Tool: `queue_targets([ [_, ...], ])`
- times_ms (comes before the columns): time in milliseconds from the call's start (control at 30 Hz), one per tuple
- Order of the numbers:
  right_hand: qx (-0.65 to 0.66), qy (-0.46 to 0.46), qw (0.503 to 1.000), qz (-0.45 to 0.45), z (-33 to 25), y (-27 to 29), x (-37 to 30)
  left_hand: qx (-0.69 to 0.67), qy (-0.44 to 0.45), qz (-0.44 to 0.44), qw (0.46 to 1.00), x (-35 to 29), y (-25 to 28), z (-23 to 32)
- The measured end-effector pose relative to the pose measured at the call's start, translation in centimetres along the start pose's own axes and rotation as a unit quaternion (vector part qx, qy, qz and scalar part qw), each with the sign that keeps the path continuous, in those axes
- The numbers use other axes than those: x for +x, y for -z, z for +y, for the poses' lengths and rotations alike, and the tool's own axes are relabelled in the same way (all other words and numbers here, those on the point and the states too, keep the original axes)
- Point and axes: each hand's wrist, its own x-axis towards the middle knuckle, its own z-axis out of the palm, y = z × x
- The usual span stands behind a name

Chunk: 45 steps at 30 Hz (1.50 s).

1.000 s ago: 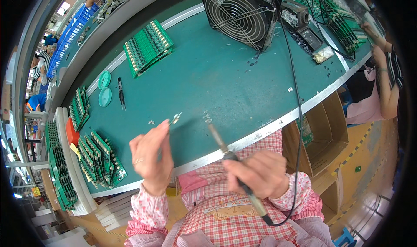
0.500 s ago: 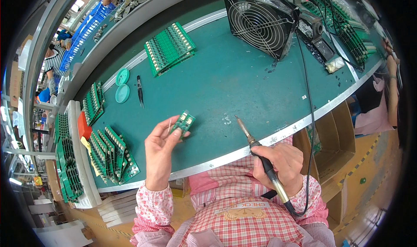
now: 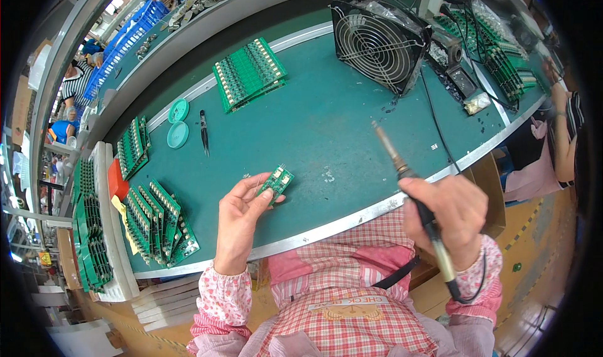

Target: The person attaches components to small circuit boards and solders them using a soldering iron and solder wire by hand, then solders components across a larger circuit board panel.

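Between the thumb and fingers of my left hand [image 3: 244, 214] is a small green circuit board [image 3: 278, 182] with pale components on it, held just above the teal work mat [image 3: 326, 143]. A soldering iron [image 3: 422, 207] is gripped in my right hand [image 3: 451, 214], its metal tip pointing up and away over the mat. The tip is well apart from the board. My right hand is slightly smeared by motion, and its cable hangs in a loop below the wrist.
A black fan [image 3: 378, 46] with a wire guard stands at the far right, beside a soldering iron stand [image 3: 461, 81]. Green board panels [image 3: 250, 74] lie at the back; more panels [image 3: 160, 222] stand at the left. Tweezers [image 3: 204, 133] lie near two round turquoise dishes [image 3: 178, 135].
My right hand has moved right with the soldering iron, and its tip has swung up and away from the board. My left hand has shifted slightly right, still holding the board.
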Motion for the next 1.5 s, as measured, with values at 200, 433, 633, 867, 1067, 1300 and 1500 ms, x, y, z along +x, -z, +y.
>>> queue_targets([
  [200,-0.085,0.036,0.996,0.018,0.3,4.4,1.9,-0.005,0.006,-0.025,1.000,0.1,0.1,-0.2],
  [433,0.019,-0.097,0.995,0.022,1.0,2.4,-3.6,-0.016,-0.003,-0.053,0.998,0.0,-0.8,0.2],
  [633,0.262,-0.172,0.950,0.002,-2.5,-3.5,-5.8,0.136,-0.059,-0.055,0.987,-0.3,-1.5,-0.5],
  [867,0.327,-0.146,0.933,-0.027,-3.2,-5.4,-5.5,0.120,-0.022,-0.066,0.990,-0.3,-1.4,-0.5],
  [1067,0.332,-0.140,0.932,-0.031,-3.3,-5.4,-5.0,0.130,-0.036,-0.079,0.988,-0.3,-1.4,-0.7],
  [1300,0.334,-0.132,0.932,-0.044,-3.3,-5.4,-4.8,0.144,-0.037,-0.076,0.986,-0.4,-1.3,-0.6],
  [1500,0.345,-0.158,0.924,-0.041,-3.4,-5.7,-5.4,0.148,-0.044,-0.074,0.985,-0.6,-1.3,-0.5],
])
